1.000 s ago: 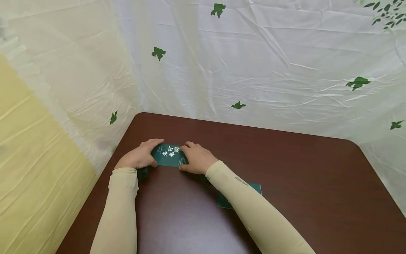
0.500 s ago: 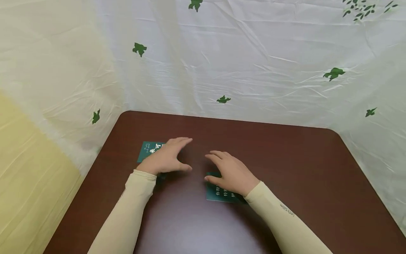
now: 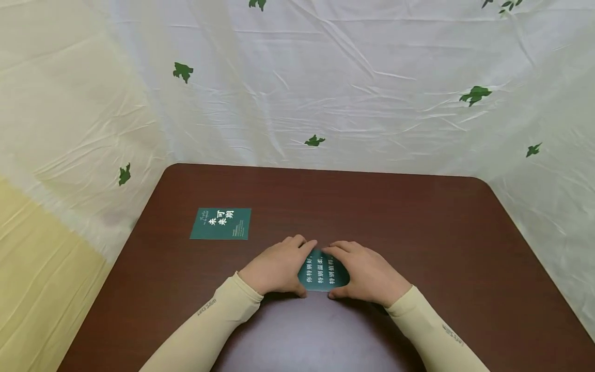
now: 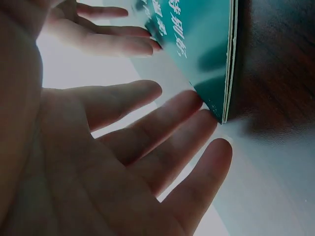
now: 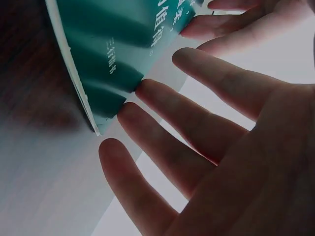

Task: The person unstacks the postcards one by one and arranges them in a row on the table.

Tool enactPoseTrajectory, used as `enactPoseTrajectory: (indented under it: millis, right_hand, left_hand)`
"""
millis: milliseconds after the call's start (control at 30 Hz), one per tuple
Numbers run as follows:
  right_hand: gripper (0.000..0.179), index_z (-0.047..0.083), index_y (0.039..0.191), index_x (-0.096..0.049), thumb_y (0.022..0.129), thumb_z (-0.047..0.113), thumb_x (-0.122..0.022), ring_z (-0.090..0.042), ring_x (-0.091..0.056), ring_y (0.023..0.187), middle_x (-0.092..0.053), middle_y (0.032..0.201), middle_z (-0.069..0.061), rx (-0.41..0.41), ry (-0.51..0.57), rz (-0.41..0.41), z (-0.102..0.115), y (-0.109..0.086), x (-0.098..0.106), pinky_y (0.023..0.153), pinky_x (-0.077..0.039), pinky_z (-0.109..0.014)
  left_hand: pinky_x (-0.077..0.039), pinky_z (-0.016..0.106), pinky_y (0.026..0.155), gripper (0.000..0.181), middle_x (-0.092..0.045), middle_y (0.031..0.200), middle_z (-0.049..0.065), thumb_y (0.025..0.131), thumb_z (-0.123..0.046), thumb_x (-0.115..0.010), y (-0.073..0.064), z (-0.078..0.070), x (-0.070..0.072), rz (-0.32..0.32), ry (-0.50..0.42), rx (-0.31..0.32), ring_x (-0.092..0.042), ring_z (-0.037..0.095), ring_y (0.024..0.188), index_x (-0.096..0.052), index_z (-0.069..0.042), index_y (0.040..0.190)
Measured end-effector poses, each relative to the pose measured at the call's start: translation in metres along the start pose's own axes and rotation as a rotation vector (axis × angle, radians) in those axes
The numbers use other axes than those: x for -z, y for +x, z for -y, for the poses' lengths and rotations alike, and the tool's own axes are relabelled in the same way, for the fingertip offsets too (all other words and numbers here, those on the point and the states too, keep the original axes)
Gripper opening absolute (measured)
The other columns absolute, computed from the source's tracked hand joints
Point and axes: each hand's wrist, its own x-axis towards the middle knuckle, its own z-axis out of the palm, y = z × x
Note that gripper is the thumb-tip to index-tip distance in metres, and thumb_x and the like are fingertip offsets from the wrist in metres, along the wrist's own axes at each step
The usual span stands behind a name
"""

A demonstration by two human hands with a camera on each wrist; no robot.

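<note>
A dark green card (image 3: 321, 271) with white Chinese writing lies on the brown table between both hands. Its left and right parts are covered by the hands in the head view. My left hand (image 3: 277, 266) is at its left side, thumb by the near edge and fingers by the far edge. On the other side my right hand (image 3: 369, 273) mirrors this. In the left wrist view, nearly straight fingertips meet the edge of the card (image 4: 209, 44), whose side shows two thin layers. The right wrist view likewise has extended fingertips along the edge of the card (image 5: 103, 54).
A second green card (image 3: 221, 224) with white characters lies flat at the table's left. Behind the brown table (image 3: 372, 206) hangs a white curtain (image 3: 348, 77) with green leaf prints. Yellow cloth (image 3: 37, 289) borders the left side.
Both hands have left the card on the left, which now lies uncovered. They have moved right and nearer, over to the other card, and come closer together around it.
</note>
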Motion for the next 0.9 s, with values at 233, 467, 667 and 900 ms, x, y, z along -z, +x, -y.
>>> enactPoseTrajectory:
  millis: [233,467,667,900]
  right_hand:
    - [0.082,0.016,0.145,-0.067,0.073,0.037,-0.1,-0.024,-0.068,0.122,-0.067,0.141,-0.002,0.0,-0.028,-0.005,0.0005,0.0001,0.0011,0.099,-0.06,-0.046]
    - [0.079,0.017,0.142,-0.069,0.073,0.038,-0.1,-0.021,-0.07,0.116,-0.068,0.137,0.001,0.025,-0.041,-0.002,0.0021,0.0028,-0.0003,0.095,-0.06,-0.045]
    - [0.078,0.018,0.142,-0.069,0.073,0.038,-0.1,-0.019,-0.07,0.116,-0.069,0.137,0.002,0.033,-0.04,-0.004,-0.0006,0.0025,0.0001,0.096,-0.06,-0.043]
    - [0.077,0.018,0.144,-0.068,0.076,0.039,-0.098,-0.02,-0.067,0.124,-0.067,0.141,0.0,0.028,-0.018,0.002,-0.0018,0.0021,-0.0006,0.102,-0.059,-0.043]
  left_hand:
    - [-0.056,0.036,0.107,0.099,-0.063,0.144,0.002,0.077,-0.042,-0.097,0.0035,-0.0026,-0.0011,-0.026,0.073,-0.025,-0.063,0.02,0.125,-0.051,-0.011,0.159]
    - [-0.056,0.037,0.105,0.096,-0.064,0.142,0.002,0.077,-0.043,-0.096,0.0005,-0.0001,-0.003,-0.039,0.11,-0.046,-0.063,0.02,0.123,-0.053,-0.012,0.158]
    - [-0.055,0.038,0.109,0.095,-0.064,0.143,0.002,0.08,-0.042,-0.095,0.0002,0.0026,-0.0023,-0.029,0.081,-0.052,-0.063,0.02,0.125,-0.052,-0.012,0.159]
    - [-0.044,0.044,0.122,0.095,-0.064,0.145,0.004,0.081,-0.039,-0.094,0.0004,0.0067,0.0006,-0.006,0.027,-0.058,-0.062,0.023,0.131,-0.05,-0.01,0.16]
